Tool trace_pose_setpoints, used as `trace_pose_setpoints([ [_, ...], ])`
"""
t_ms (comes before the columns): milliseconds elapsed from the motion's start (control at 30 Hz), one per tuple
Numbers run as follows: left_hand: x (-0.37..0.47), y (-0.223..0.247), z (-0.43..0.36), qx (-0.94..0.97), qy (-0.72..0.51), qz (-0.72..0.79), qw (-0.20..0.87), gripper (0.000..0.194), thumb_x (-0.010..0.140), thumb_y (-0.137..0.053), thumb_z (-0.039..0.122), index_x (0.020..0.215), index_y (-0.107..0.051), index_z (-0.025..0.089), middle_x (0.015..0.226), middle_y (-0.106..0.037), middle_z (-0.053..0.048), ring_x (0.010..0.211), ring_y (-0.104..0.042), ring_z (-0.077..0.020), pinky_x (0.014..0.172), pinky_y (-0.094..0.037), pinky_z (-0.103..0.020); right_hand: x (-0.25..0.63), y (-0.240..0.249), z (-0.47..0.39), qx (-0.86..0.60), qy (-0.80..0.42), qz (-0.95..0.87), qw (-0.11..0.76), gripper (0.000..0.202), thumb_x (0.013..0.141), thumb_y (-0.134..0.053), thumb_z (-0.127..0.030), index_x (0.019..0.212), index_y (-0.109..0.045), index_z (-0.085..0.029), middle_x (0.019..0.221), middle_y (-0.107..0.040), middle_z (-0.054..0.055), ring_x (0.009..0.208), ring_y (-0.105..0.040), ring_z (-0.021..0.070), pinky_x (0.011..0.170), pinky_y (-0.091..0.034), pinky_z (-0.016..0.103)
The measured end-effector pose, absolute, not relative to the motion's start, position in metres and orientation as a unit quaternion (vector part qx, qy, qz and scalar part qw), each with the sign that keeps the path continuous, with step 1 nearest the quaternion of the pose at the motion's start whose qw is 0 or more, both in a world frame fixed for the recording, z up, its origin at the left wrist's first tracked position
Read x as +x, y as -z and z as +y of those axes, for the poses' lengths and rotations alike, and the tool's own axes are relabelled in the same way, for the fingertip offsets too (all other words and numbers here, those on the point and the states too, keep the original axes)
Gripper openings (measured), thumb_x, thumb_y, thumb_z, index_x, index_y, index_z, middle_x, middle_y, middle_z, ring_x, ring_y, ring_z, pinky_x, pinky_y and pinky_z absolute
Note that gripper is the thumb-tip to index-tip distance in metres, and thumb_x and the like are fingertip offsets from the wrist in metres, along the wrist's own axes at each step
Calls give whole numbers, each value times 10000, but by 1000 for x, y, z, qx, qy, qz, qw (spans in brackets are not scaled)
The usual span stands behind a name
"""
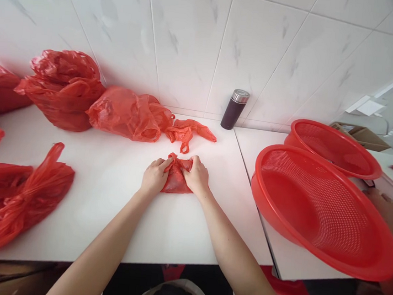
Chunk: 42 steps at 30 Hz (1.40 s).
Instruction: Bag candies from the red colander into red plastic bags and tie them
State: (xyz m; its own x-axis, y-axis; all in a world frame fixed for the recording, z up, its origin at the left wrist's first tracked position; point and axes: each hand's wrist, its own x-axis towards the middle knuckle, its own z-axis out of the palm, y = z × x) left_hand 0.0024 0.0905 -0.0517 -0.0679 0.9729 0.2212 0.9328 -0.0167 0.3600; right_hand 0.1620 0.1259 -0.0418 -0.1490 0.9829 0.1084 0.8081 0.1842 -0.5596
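A small red plastic bag (178,182) lies on the white table in front of me, its top bunched up. My left hand (156,175) is closed on the bag's upper left side, thumb along the gathered plastic. On the other side, my right hand (197,175) grips the upper right edge with fingers bent around it. What is inside the bag cannot be made out. Just behind it, a loose crumpled red bag (191,131) rests on the table.
Filled red bags (130,114) line the tiled wall, and a big tied red bag (23,196) sits at left. A dark thermos (234,109) stands by the wall. Two red plastic baskets (291,197) occupy the right table, with another person's hand (382,205) beside them.
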Motion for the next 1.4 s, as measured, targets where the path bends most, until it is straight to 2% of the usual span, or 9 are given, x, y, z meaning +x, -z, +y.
trace_pose_setpoints([
  [200, 3, 54, 93, 690, -159, 705, 47, 551, 882, -373, 107, 1361, -567, 299, 999, -660, -79, 941, -595, -237, 806, -430, -329, 162, 45, 126, -606, -185, -739, 228, 276, 872, -556, -320, 1098, -430, -225, 1006, -673, 49, 854, -628, 224, 706, -399, 320],
  [733, 4, 53, 89, 695, -142, 704, 36, 527, 881, -378, 123, 1331, -597, 289, 1003, -667, -97, 945, -606, -261, 818, -427, -388, 163, 47, 124, -597, -191, -736, 257, 244, 863, -577, -348, 1039, -446, -239, 972, -684, 18, 834, -635, 210, 717, -404, 316],
  [867, 0, 55, 87, 701, -164, 693, 36, 483, 882, -393, 140, 1269, -650, 273, 974, -667, -101, 933, -602, -267, 834, -422, -404, 163, 42, 120, -593, -199, -732, 269, 340, 829, -605, -460, 1038, -463, -233, 987, -680, 33, 881, -634, 227, 769, -422, 343],
  [1067, -8, 58, 87, 723, -213, 655, 57, 477, 825, -437, 105, 1192, -699, 260, 987, -667, -86, 915, -586, -250, 822, -429, -375, 166, 36, 116, -583, -240, -732, 259, 581, 704, -656, -658, 1067, -475, -241, 1038, -661, 41, 949, -619, 248, 817, -433, 374],
  [1233, -12, 62, 88, 723, -265, 632, 92, 451, 798, -457, 116, 1121, -727, 279, 952, -661, -71, 875, -586, -236, 814, -445, -359, 168, 36, 116, -570, -235, -754, 224, 632, 672, -686, -647, 1117, -482, -248, 1075, -630, 61, 1022, -582, 264, 861, -422, 398],
  [1400, -11, 64, 87, 681, -339, 627, 165, 342, 863, -500, 281, 1124, -721, 282, 926, -664, -57, 883, -613, -226, 836, -461, -345, 168, 35, 113, -558, -190, -785, 189, 698, 639, -735, -601, 1180, -487, -236, 1154, -602, 106, 1070, -554, 304, 886, -407, 447],
])
